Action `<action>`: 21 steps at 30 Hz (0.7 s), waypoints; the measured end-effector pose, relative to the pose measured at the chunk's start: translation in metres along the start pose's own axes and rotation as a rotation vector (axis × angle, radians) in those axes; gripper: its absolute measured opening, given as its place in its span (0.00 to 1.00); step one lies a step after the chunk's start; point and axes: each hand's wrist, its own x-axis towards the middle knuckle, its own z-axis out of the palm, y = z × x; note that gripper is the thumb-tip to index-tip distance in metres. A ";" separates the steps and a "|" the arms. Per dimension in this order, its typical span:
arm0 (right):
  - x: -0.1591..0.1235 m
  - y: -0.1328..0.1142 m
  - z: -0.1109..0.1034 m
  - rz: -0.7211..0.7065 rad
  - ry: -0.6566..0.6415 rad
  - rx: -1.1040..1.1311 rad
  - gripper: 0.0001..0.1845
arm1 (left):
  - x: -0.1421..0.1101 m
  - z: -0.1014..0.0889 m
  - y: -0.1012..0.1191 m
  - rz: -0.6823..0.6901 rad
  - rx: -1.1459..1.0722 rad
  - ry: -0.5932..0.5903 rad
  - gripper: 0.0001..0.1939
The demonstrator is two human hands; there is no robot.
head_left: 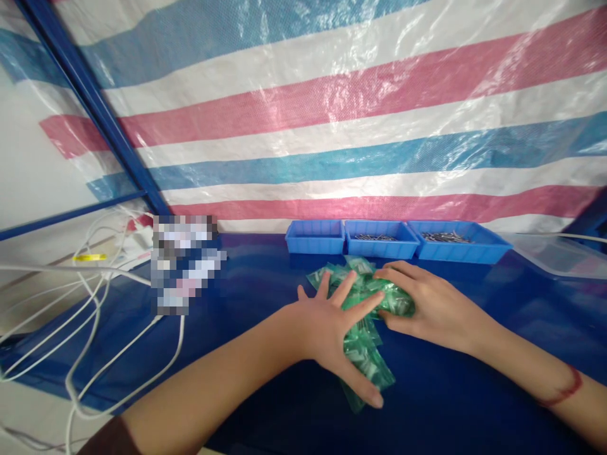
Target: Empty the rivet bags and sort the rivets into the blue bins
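Observation:
A loose pile of small green plastic bags (364, 360) lies on the blue table, with small pieces inside that I cannot make out. My left hand (332, 328) is spread over the left side of the pile, fingers wide apart and palm down. From the right, my right hand (427, 303) curls its fingers and thumb around some of the green bags (398, 299) at the pile's edge. Part of the pile is hidden beneath my left hand.
Behind the pile stand three blue bins: a left bin (315, 243), a middle bin (382, 248) with thin metal pieces, and a right bin (459, 251) with more. A clear plastic tray (559, 256) is at right. White cables (97, 309) tangle at left beside a blurred-out area.

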 end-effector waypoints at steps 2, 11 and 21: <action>0.000 -0.002 -0.003 0.045 0.061 -0.008 0.18 | 0.002 0.009 0.002 -0.006 -0.002 -0.020 0.57; 0.003 0.002 -0.008 0.126 0.268 0.115 0.20 | 0.022 0.014 -0.018 0.089 0.104 0.238 0.31; -0.011 0.010 0.030 0.131 -0.020 0.032 0.36 | 0.028 0.035 -0.028 0.150 0.002 0.291 0.49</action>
